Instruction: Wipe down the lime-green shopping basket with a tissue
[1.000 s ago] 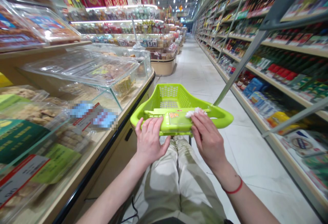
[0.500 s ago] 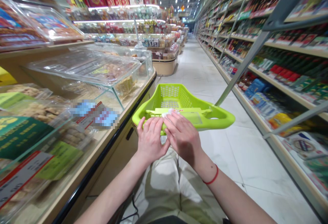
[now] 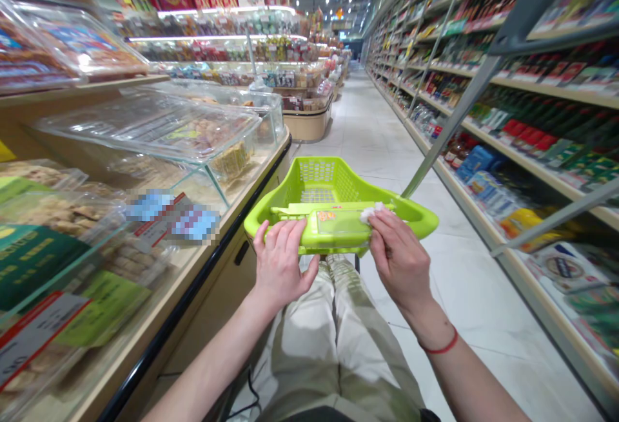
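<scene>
In front of my legs stands a lime-green shopping cart with a perforated basket. My left hand curls its fingers over the left part of the cart's handle, thumb on the near side. Toward the handle's right end, my right hand pinches a crumpled white tissue against the handle's top. Between the hands, a clear panel with a small orange sticker shows on the handle.
At left runs a display counter with glass-lidded bins and packaged food. Stocked shelves line the right side. A grey metal frame slants up close at right. Ahead, a tiled aisle passes a rounded display stand.
My right hand has slid right along the handle with the tissue, away from my left hand, uncovering the clear panel. My left hand keeps its place on the handle.
</scene>
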`<state>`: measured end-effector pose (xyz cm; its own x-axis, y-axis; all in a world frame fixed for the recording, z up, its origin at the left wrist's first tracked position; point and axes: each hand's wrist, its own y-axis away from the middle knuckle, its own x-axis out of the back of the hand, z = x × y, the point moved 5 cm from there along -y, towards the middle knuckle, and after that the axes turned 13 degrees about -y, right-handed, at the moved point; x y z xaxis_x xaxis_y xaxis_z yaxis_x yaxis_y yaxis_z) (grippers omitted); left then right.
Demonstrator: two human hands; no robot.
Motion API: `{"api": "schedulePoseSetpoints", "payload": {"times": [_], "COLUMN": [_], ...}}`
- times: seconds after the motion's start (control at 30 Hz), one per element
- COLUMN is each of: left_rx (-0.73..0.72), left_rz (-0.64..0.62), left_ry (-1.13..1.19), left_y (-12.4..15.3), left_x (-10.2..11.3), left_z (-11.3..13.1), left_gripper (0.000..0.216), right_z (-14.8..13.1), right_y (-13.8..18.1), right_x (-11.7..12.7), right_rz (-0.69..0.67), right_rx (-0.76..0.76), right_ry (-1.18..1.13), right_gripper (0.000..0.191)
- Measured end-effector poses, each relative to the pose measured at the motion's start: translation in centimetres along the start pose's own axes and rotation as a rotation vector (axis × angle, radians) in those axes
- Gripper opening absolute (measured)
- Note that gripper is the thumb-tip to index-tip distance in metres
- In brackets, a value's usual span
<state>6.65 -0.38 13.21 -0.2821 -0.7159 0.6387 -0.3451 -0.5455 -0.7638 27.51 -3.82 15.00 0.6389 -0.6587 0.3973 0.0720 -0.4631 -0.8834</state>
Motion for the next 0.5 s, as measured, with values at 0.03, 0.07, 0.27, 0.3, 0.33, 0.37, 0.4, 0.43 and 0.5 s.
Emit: {"api": "schedulePoseSetpoints", "payload": {"times": [0.03,0.07,0.27,0.3,0.33,0.37,0.4,0.43,0.5], "left_rx": [0.001,0.002,-0.002,-0.002,-0.002,0.0,0.003,0.004,0.004], "left_rz": [-0.005,-0.01,-0.014,-0.01,-0.008,-0.009,-0.01,-0.014,-0.018], "left_ry": [0.003,0.006,-0.004,-0.005,-0.003,0.0,0.003,0.006,0.005], "left_y": [0.0,0.0,0.1,0.1,0.1,0.1,0.1,0.1,0.1], "left_x": [0.0,0.1,0.2,0.2,0.2,0.2,0.1,0.1,0.1], "left_z": [0.0,0.0,-0.1,-0.1,0.0,0.0,0.1,0.1,0.1], "left_gripper": [0.062,0.062,0.06,0.059,0.059,0.058,0.058,0.058,0.059], "right_z": [-0.5,-1.1,-4.3,-4.5,-4.6,-4.5,-4.4,-4.3,-3.9], "right_y": [-0.1,-0.3,-2.4,-3.0,-3.7,-4.4,-5.2,-6.0,-7.2], "right_x": [-0.4,-0.9,-4.4,-5.0,-5.6,-6.3,-6.9,-7.5,-8.4], "right_rz": [0.004,0.002,-0.116,-0.156,-0.211,-0.28,-0.358,-0.441,-0.603], "right_rx": [0.003,0.009,0.053,0.036,0.004,-0.04,-0.092,-0.15,-0.283], "right_ry": [0.004,0.007,0.006,0.018,0.034,0.051,0.068,0.086,0.134], "right_gripper": [0.03,0.029,0.026,0.026,0.027,0.027,0.027,0.028,0.03]}}
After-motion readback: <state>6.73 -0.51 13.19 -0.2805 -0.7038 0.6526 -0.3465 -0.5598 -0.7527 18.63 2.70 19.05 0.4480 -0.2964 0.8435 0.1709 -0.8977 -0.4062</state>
